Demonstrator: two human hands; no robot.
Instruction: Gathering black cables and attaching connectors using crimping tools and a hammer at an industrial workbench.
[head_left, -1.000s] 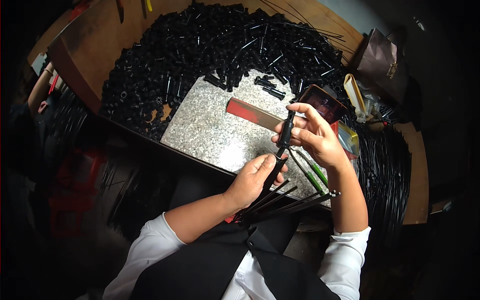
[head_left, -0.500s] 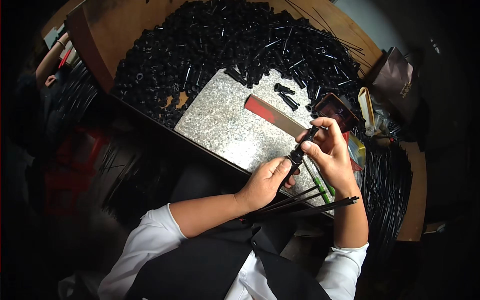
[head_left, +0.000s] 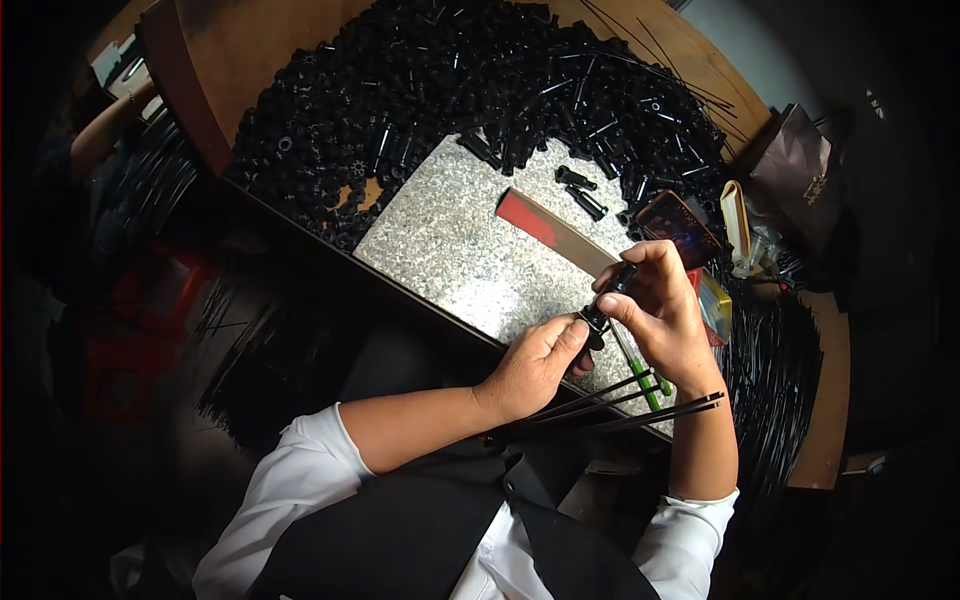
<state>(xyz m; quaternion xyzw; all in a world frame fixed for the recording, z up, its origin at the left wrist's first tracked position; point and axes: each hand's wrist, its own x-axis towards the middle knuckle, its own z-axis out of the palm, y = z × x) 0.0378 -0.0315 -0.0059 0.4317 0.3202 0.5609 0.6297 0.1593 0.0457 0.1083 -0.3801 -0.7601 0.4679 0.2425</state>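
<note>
Over slab's (head_left: pixel 450 250) near edge: both hands (head_left: pixel 530 365) (head_left: pixel 660 315) pinch black tube (head_left: pixel 608 298).

A wooden table (head_left: pixel 260 40) carried a speckled granite slab (head_left: pixel 450 250) and a big heap of black tubular parts (head_left: pixel 450 90) curving around it — on the slab lay a red-tipped flat blade (head_left: pixel 550 228) and two loose black pieces (head_left: pixel 582 192).
</note>
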